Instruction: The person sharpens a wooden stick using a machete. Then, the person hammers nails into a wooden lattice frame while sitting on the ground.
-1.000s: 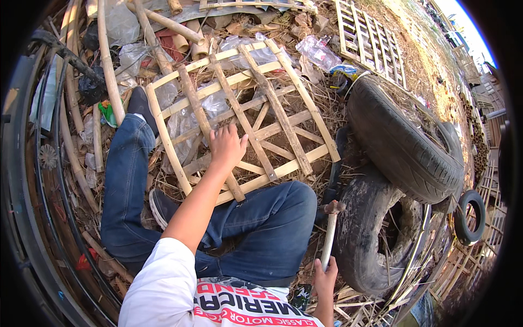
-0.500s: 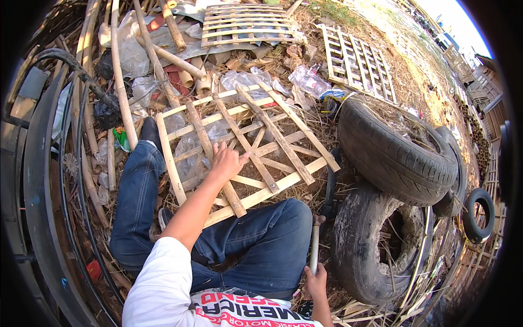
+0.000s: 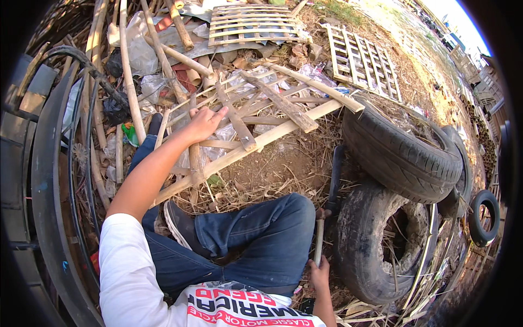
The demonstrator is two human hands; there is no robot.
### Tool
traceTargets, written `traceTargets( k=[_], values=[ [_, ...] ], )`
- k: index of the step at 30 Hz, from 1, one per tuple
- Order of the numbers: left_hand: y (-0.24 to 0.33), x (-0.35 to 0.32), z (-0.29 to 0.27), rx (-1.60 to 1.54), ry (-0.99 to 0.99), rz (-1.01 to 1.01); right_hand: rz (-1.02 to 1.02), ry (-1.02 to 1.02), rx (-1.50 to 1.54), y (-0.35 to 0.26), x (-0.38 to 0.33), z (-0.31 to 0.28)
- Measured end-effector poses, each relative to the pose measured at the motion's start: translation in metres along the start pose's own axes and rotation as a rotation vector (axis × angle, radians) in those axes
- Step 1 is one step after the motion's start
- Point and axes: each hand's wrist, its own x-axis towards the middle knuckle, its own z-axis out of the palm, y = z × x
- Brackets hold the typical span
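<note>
My left hand (image 3: 205,124) is closed on a slat of a wooden lattice frame (image 3: 234,121), with the index finger stretched along toward the neighbouring slat. The frame, made of crossed pale and weathered slats, is tilted with its near edge raised off the ground, beyond my bent legs. My right hand (image 3: 320,272) is low beside my right knee. It grips the light handle of a hammer (image 3: 318,240), whose rusty head points up, away from me.
On the right, worn tyres (image 3: 403,158) lie stacked and leaning. Two more slatted panels (image 3: 362,59) rest on the ground farther off. Long bamboo poles (image 3: 129,71) and plastic scraps lie at the left, behind a curved black metal frame (image 3: 46,180).
The left hand has lifted and tilted the lattice frame, raising its near edge and shifting it away from my legs. My right hand still holds the hammer in nearly the same place.
</note>
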Motion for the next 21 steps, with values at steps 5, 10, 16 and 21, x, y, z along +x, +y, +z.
traceTargets(
  k=[5, 10, 16, 21],
  values=[
    [-0.014, -0.004, -0.033, -0.228, 0.216, 0.025, -0.03, -0.029, 0.118, 0.012, 0.01, 0.002],
    [-0.023, -0.012, -0.041, -0.141, 0.252, -0.001, -0.044, -0.056, 0.271, 0.007, 0.026, 0.009],
    [0.006, -0.027, 0.035, -0.118, 0.469, 0.147, -0.003, -0.052, 0.17, 0.026, 0.045, -0.001],
    [0.011, -0.036, 0.101, -0.009, 0.327, 0.11, 0.034, -0.056, 0.153, 0.009, 0.035, 0.004]
  ],
)
